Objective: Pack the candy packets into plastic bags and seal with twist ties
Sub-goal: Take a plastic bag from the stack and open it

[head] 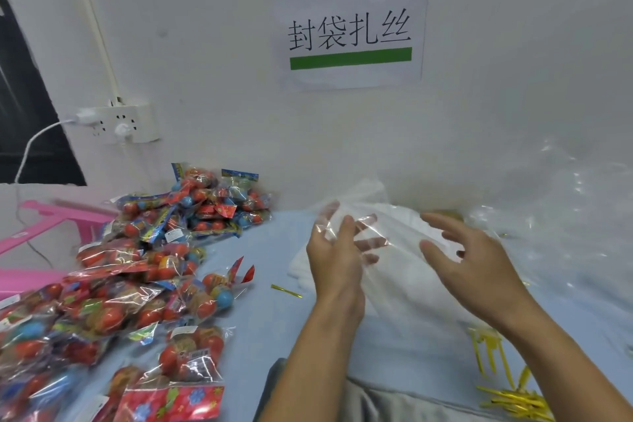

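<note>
A thin clear plastic bag hangs above the pale blue worktop, pinched by the left hand. The right hand is beside it, fingers spread apart, holding nothing. Glossy candy packets with round red and blue balls lie heaped at left; gold twist ties at right. The wall sign reads "封袋扎丝".

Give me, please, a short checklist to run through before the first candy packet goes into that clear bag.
1. Clear plastic bag in hand: ok, left hand has a grip on it.
2. Bag mouth open: cannot tell, the film is too transparent.
3. Right hand free: ok, fingers spread, holding nothing.
4. Candy packets available: ok, heaped on the left.
5. Twist ties ready: ok, yellow bundle at lower right, one loose tie nearer the packets.
</note>
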### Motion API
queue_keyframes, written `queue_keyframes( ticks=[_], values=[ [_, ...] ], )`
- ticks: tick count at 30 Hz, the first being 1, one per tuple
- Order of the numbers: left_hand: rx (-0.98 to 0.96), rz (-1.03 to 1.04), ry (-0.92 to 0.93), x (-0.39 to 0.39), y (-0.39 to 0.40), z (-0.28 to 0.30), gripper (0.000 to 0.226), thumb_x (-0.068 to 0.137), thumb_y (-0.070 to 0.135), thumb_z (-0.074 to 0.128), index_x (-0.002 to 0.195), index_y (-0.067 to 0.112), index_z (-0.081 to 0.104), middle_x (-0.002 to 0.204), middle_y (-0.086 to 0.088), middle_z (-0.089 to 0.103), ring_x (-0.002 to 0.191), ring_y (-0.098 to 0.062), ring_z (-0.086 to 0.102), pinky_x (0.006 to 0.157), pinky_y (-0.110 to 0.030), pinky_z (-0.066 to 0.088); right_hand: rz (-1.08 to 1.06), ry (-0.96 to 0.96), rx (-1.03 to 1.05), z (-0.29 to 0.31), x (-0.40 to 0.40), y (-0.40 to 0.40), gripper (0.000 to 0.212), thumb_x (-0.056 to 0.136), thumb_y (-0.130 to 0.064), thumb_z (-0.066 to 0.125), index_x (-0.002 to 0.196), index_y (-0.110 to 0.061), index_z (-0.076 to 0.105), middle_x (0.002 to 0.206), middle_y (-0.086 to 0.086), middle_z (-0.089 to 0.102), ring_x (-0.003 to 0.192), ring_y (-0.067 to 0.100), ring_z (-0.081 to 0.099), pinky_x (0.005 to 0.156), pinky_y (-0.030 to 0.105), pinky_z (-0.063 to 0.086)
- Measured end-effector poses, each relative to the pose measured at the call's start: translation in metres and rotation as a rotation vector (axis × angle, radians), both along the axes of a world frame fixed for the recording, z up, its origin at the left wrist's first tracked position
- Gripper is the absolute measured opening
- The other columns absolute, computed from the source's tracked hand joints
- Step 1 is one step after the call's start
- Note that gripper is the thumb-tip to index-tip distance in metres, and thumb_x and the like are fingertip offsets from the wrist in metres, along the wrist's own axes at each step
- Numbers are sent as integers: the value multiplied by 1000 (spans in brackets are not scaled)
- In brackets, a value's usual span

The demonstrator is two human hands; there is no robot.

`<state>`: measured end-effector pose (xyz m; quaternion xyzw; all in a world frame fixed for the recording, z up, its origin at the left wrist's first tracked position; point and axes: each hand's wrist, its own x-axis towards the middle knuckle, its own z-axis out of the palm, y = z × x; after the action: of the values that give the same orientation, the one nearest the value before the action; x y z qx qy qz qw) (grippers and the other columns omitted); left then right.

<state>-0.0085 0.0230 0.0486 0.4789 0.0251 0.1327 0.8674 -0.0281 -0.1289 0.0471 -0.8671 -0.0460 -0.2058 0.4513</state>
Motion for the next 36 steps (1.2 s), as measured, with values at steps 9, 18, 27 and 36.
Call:
queue_keyframes(
  ticks=[9,18,27,36],
  values=[
    [-246,-89,-39,7,8,11,37,100,14,54,131,34,51,123,2,68,78,-29,75,61,-28,53,227,494,727,6,-2,-3,45,85,-47,66,122,-24,56,104,11,77,87,31,76,72,36,56],
    [-23,-30,59,9,22,2,23,91,12,70,112,17,62,75,5,75,60,-19,69,52,-24,53,57,95,928,2,1,-17,59,92,-2,67,142,-22,42,89,5,79,73,10,74,70,22,52],
    [132,-112,117,3,13,2,11,94,19,68,99,10,65,93,-5,78,62,-21,73,49,-22,50,257,128,1341,4,3,-12,46,86,-24,70,125,-19,47,117,20,71,108,31,71,78,31,53],
    [22,-21,102,6,8,-4,3,98,17,62,97,14,62,104,1,75,66,-20,74,50,-22,51,220,518,1260,-6,0,-2,35,91,-24,71,107,5,60,89,19,75,83,30,76,71,31,62]
  ],
)
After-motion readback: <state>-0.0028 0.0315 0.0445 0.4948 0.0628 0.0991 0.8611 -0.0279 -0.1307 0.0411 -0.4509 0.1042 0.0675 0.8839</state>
